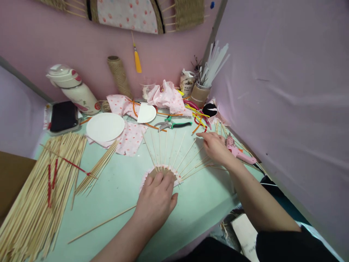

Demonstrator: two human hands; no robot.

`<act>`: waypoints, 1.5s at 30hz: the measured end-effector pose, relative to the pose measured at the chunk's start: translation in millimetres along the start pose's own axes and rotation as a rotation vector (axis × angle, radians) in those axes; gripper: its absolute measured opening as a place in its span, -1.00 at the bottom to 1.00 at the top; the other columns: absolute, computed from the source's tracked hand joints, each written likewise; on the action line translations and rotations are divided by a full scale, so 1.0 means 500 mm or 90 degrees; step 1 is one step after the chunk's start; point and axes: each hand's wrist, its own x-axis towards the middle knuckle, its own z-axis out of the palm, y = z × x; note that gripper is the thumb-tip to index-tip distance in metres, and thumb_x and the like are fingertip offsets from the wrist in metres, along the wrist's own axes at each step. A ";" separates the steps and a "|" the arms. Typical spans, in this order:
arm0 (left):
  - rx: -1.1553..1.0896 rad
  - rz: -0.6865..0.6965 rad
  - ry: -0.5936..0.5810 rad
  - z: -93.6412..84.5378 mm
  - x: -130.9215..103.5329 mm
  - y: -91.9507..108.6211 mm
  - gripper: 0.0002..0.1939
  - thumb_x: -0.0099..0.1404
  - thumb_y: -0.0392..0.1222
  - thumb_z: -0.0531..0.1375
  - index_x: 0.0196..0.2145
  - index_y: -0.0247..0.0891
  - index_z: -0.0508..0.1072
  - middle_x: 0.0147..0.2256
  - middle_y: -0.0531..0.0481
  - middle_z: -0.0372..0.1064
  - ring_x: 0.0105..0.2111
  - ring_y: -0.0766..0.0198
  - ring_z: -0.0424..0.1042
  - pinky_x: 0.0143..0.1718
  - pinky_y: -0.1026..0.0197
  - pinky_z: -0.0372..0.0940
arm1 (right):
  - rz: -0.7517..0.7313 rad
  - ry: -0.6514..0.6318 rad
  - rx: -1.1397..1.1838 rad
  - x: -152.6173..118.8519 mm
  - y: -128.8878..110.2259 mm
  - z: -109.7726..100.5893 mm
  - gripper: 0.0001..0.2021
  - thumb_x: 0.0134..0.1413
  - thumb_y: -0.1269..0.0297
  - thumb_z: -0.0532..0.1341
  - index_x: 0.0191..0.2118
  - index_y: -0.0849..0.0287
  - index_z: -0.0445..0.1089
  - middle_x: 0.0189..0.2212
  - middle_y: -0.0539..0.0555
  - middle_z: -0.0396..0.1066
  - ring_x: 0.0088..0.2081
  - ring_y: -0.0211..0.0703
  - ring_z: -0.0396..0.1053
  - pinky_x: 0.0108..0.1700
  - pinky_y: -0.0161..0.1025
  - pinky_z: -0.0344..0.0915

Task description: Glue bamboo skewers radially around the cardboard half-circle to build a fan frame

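Observation:
My left hand (158, 194) lies over a semicircular cardboard piece (165, 169) edged with pink spotted cloth, its fingers stretched flat on it. Thin bamboo sticks (165, 149) fan out from that piece across the tabletop. My right hand (215, 145) is over the right part of the fan, index finger stretched left close to a stick's tip; whether it touches is unclear. Its other fingers are partly hidden. Just right of this hand lies a pink glue gun (241, 152). A single stick (102, 224) rests on the table, running under or beside my left wrist.
A big pile of sticks (35, 193) and a smaller bundle (96, 165) cover the left. Behind are a white oval (105, 127), pruning shears (174, 125), spotted cloth (170, 98), a bottle (73, 89), a twine roll (120, 76) and a can of glue sticks (201, 94).

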 end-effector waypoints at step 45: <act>0.061 0.001 0.033 0.006 0.001 0.004 -0.64 0.21 -0.13 0.28 -0.06 -0.34 0.52 -0.09 -0.03 0.51 -0.17 0.11 0.33 -0.20 0.04 0.18 | -0.355 0.119 0.077 -0.128 -0.147 0.057 -0.82 0.33 0.33 0.11 -0.11 0.14 0.47 -0.13 0.04 0.54 -0.09 -0.11 0.23 -0.01 -0.04 -0.06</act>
